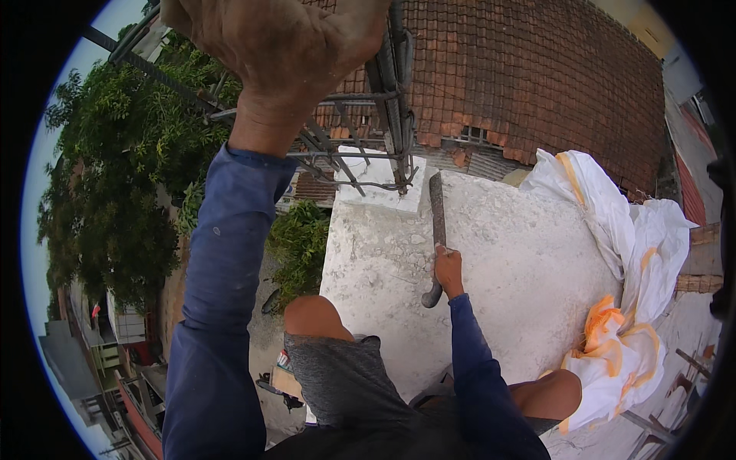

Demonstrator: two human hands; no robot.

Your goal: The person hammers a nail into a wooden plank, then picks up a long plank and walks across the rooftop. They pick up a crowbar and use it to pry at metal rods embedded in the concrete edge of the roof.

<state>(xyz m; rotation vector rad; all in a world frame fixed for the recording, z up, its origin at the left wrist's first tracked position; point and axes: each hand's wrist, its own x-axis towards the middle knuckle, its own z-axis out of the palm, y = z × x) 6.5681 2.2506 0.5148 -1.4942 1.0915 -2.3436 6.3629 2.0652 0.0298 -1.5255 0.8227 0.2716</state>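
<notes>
My right hand [449, 270] is closed round the handle of a machete [438, 205] with a dark, rusty blade. Its curved grip end sticks out below my fist, and the blade points away over a rough, whitish concrete slab [506, 253]. High at the top edge, close to the camera, my left hand [280, 42] is raised against a cage of steel rebar [392, 100]. It looks curled, but the upper edge cuts off its fingers, so what it grips is hidden. The cage's lower end meets a whiter concrete block [383, 188] at the slab's far left corner.
White woven sacks [613, 215] with orange edging lie bunched along the slab's right side. Beyond it stands a brown tiled roof [529, 77]. Green trees [115, 176] are at the left, with lower ground past the slab's left edge. My knees [318, 316] are bent at the near side.
</notes>
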